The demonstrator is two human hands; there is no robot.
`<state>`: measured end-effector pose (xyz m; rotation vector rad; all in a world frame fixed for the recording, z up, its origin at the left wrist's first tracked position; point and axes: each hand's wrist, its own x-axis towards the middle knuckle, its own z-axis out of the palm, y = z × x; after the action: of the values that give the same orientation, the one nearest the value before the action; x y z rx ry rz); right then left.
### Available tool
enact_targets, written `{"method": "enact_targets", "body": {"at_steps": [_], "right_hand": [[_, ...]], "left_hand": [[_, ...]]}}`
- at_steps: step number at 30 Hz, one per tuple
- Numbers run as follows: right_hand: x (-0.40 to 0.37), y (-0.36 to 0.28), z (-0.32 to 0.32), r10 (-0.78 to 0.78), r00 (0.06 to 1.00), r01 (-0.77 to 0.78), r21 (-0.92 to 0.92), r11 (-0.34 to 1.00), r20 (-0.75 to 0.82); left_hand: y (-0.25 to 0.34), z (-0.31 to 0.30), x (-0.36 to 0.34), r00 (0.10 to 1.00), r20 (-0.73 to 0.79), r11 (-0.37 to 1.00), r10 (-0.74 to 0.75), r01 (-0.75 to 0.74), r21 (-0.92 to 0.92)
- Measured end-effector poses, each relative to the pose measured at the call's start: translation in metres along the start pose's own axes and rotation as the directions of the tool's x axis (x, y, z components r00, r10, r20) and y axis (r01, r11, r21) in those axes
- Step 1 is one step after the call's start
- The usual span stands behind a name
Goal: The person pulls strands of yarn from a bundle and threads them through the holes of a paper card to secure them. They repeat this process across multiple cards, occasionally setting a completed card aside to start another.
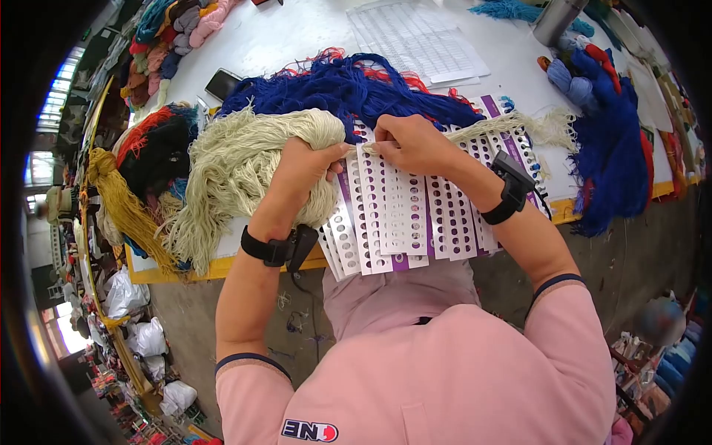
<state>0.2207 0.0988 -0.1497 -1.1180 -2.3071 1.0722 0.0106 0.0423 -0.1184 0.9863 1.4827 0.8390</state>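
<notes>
My left hand is closed in a pinch at the right side of a large cream yarn bundle. Pale strands run from it to my right hand, whose fingers are also pinched on cream yarn. From beneath the right hand a length of cream yarn stretches right and ends in a loose, frayed tuft. Under both hands lie several white cards with rows of punched holes, some with purple strips. Just beyond the hands spreads a heap of dark blue yarn with red strands in it.
A phone lies behind the cream bundle. Printed sheets rest at the back of the white table. Mustard yarn hangs over the left edge, blue yarn over the right. A metal post stands back right.
</notes>
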Motion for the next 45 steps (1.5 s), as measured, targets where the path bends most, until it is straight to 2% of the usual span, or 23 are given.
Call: {"method": "enact_targets", "body": {"at_steps": [3,6,9,12,15,16,18,21,22,23,24,25,27,30,32,33,35,39,42,44,45], "right_hand": [[-0.001,0.001,0.002,0.001,1.0,-0.001,-0.009,1.0,-0.013],[-0.002,-0.002,0.002,0.015,1.0,-0.015,-0.017,1.0,-0.013],[-0.003,-0.003,0.003,0.005,1.0,-0.006,-0.04,0.999,-0.017],[-0.004,-0.002,0.005,0.005,1.0,-0.006,-0.069,0.998,-0.024],[-0.006,-0.002,0.007,-0.041,0.998,0.036,-0.1,0.994,-0.051],[-0.008,-0.001,0.009,-0.063,0.996,0.055,-0.112,0.992,-0.066],[-0.011,0.0,0.013,-0.105,0.99,0.092,-0.133,0.987,-0.092],[-0.012,-0.002,0.016,-0.081,0.992,0.068,-0.133,0.989,-0.093],[-0.012,0.0,0.017,-0.088,0.987,0.073,-0.108,0.991,-0.137],[-0.012,0.003,0.02,-0.092,0.979,0.078,-0.084,0.993,-0.181],[-0.013,0.003,0.021,-0.095,0.97,0.083,-0.059,0.995,-0.224],[-0.013,0.004,0.017,-0.005,0.982,0.025,0.106,0.994,-0.188],[-0.009,0.007,0.005,0.149,0.986,-0.106,0.415,0.904,-0.074],[-0.006,0.011,0.005,0.142,0.99,-0.113,0.483,0.869,-0.025],[-0.004,0.015,0.007,0.099,0.993,-0.056,0.464,0.884,-0.069],[-0.002,0.015,0.007,0.075,0.993,-0.027,0.455,0.89,-0.088],[-0.003,0.013,0.003,0.123,0.992,-0.091,0.516,0.852,-0.029],[-0.006,0.012,0.0,0.152,0.988,-0.144,0.554,0.82,0.031],[-0.005,0.002,-0.001,0.168,0.985,-0.168,0.406,0.898,0.036],[-0.003,0.004,0.002,0.034,0.999,-0.022,0.262,0.965,-0.041],[-0.002,0.005,0.003,-0.039,0.997,0.051,0.186,0.981,-0.069]], "left_hand": [[-0.001,-0.004,-0.001,1.0,0.0,1.0,0.0,0.0,0.022],[-0.004,-0.003,-0.001,1.0,0.015,0.998,0.001,0.0,-0.066],[-0.004,-0.005,-0.002,0.998,0.052,0.965,-0.03,0.042,-0.257],[0.0,-0.002,-0.006,0.996,0.059,0.998,-0.065,0.066,-0.023],[-0.003,-0.001,-0.003,0.999,0.053,0.994,-0.004,0.009,-0.107],[-0.003,-0.001,-0.003,0.996,0.079,0.96,-0.048,0.068,-0.273],[-0.001,-0.004,-0.003,0.981,0.149,0.8,-0.124,0.188,-0.57],[-0.002,-0.009,0.0,0.906,0.421,0.512,-0.047,0.384,-0.769],[0.001,-0.006,-0.005,0.935,0.355,0.724,-0.018,0.257,-0.64],[0.003,0.0,-0.013,0.954,0.298,0.881,0.03,0.115,-0.458],[0.005,0.006,-0.02,0.963,0.254,0.971,0.092,-0.029,-0.239],[0.004,0.008,-0.021,0.953,0.302,0.993,0.032,-0.064,0.097],[-0.005,0.012,-0.016,0.901,0.343,0.873,0.265,-0.375,0.312],[-0.007,0.013,-0.016,0.835,0.389,0.689,0.389,-0.544,0.479],[-0.013,0.013,-0.014,0.752,0.425,0.512,0.504,-0.657,0.554],[-0.013,0.013,-0.015,0.783,0.403,0.584,0.474,-0.622,0.521],[-0.012,0.013,-0.018,0.842,0.358,0.717,0.403,-0.534,0.448],[-0.013,0.015,-0.018,0.824,0.355,0.68,0.442,-0.566,0.466],[-0.015,0.015,-0.017,0.858,0.337,0.711,0.389,-0.512,0.483],[-0.016,0.014,-0.017,0.904,0.281,0.75,0.321,-0.424,0.508],[-0.014,0.013,-0.018,0.905,0.299,0.784,0.304,-0.416,0.462]]}}
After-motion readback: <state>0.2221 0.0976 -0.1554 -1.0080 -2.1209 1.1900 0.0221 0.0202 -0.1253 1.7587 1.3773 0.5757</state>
